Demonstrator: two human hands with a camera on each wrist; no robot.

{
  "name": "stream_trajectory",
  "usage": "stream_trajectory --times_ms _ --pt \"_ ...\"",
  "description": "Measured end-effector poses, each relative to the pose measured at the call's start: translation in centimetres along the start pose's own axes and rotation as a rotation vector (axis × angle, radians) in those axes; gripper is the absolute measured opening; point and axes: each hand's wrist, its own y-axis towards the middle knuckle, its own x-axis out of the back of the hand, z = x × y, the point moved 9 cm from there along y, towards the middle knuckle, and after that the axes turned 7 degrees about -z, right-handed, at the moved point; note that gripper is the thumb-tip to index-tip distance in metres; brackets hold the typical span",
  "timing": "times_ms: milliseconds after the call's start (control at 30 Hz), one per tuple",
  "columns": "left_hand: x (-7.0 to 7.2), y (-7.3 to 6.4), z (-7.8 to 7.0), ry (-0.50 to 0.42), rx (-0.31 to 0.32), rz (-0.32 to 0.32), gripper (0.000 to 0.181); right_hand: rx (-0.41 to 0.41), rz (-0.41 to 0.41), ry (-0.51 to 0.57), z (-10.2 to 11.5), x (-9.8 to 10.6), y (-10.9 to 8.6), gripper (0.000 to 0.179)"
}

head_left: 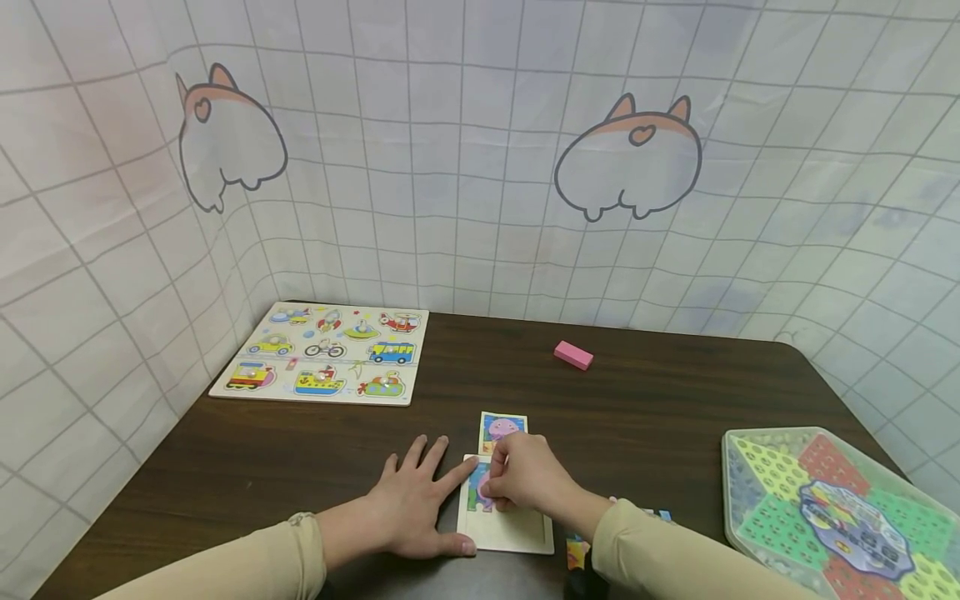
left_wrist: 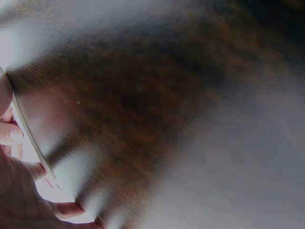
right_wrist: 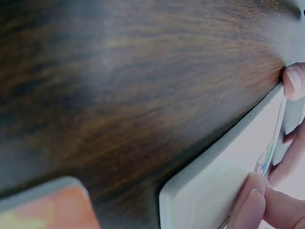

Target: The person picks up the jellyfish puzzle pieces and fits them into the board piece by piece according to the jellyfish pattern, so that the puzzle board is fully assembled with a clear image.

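Observation:
A small pale puzzle board (head_left: pixel 513 538) lies on the dark table, with blue and purple picture pieces (head_left: pixel 474 493) set in its upper left part. My left hand (head_left: pixel 412 518) rests with fingers spread at its left side, index fingertip at the upper corner and thumb at the lower edge. Above the board my right hand (head_left: pixel 531 475) has its fingers bent down, thumb and fingertips pinching a puzzle piece (head_left: pixel 485 490) mostly hidden beneath them. In the right wrist view, those fingertips sit low over the board (right_wrist: pixel 209 174). A picture card (head_left: pixel 503 426) with a pink-purple figure touches the board's far edge.
Loose puzzle pieces (head_left: pixel 576 552) lie by the right forearm, partly covered by it. A vehicle puzzle board (head_left: pixel 352 358) is at the back left, a pink block (head_left: pixel 573 355) at the back. On the right sits a clear-lidded game box (head_left: pixel 780 500). A tile-patterned curtain (head_left: pixel 480 167) encloses the table.

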Motion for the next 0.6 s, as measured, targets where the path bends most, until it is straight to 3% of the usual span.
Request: stream_trajectory --times_ms 400,600 --pt "-0.1 0.1 0.0 0.000 0.006 0.005 0.099 0.020 0.009 0.009 0.4 0.3 -0.4 0.027" --pt "-0.2 0.1 0.1 0.002 0.014 0.013 0.100 0.094 0.001 0.050 0.5 1.9 -0.8 0.020"
